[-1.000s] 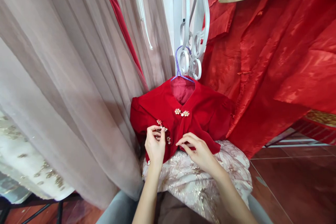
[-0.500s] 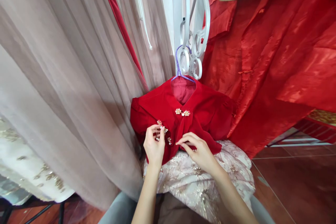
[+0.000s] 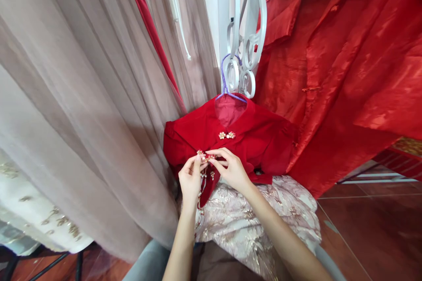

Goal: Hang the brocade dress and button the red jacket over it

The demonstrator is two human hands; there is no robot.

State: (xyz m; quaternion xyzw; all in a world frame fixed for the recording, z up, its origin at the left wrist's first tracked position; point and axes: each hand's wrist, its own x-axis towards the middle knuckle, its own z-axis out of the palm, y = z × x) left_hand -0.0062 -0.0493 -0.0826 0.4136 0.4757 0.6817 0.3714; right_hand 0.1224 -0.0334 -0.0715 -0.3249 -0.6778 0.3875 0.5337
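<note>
A short red velvet jacket (image 3: pixel 267 145) hangs in front of me on a purple hanger (image 3: pixel 224 80). Near its collar, a gold and pearl flower clasp (image 3: pixel 227 135) joins the two front edges. Lower down, my left hand (image 3: pixel 190 180) pinches one part of a second flower clasp (image 3: pixel 210 157) at the jacket's front. My right hand (image 3: pixel 232 170) closes its thumb and fingers on the other side of that clasp, fingertips almost touching the left ones. A beaded strand (image 3: pixel 202 199) dangles below my left fingers. Another small jeweled ornament (image 3: pixel 212 175) shows below the clasp.
White and gold patterned fabric (image 3: pixel 244 224) lies beneath the jacket, over my lap. The hanger hooks onto a white scrolled metal stand (image 3: pixel 249 81). Pale sheer drapery (image 3: pixel 108 96) fills the left, and red satin garments (image 3: pixel 343 74) hang at the right above a tiled floor (image 3: pixel 369 228).
My right hand has moved left and up to meet my left hand, drawing the jacket's right front edge across. The beaded strand now shows below my left hand.
</note>
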